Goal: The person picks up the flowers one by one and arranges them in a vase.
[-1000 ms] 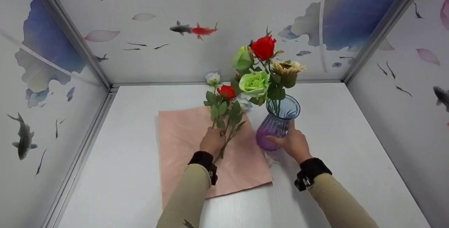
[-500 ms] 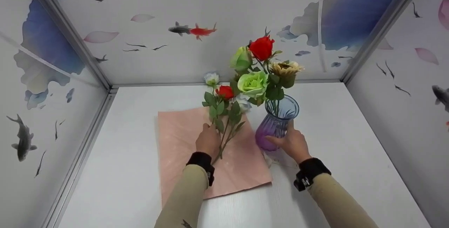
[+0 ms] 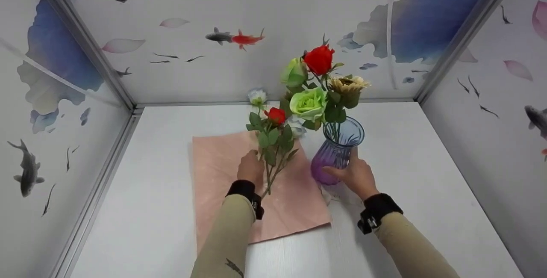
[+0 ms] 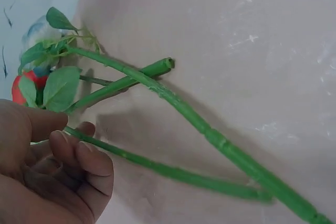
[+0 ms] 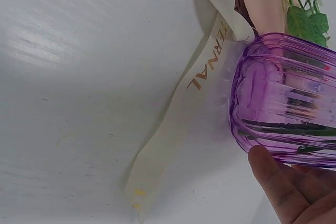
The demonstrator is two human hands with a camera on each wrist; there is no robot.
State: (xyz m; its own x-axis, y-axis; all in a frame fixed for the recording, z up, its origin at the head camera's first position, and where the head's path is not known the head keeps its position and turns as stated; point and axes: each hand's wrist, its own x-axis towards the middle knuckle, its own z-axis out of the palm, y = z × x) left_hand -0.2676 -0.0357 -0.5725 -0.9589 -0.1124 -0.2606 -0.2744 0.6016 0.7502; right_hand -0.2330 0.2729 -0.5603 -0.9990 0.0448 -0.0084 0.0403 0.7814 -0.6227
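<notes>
While the part-filled vase [image 3: 332, 153] is being held (right grip [image 3: 361, 176]), one leftover stem [image 4: 157, 168] is seemingly being pinched (left grip [image 3: 251, 167]).

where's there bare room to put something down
The white table is bare left of the pink paper and right of the vase and right hand. The middle is crowded: left hand, flower stems, vase and ribbon sit close together.

White walls [image 3: 239, 72] with printed fish [image 3: 248, 38] border a white table [image 3: 427, 175].
</notes>
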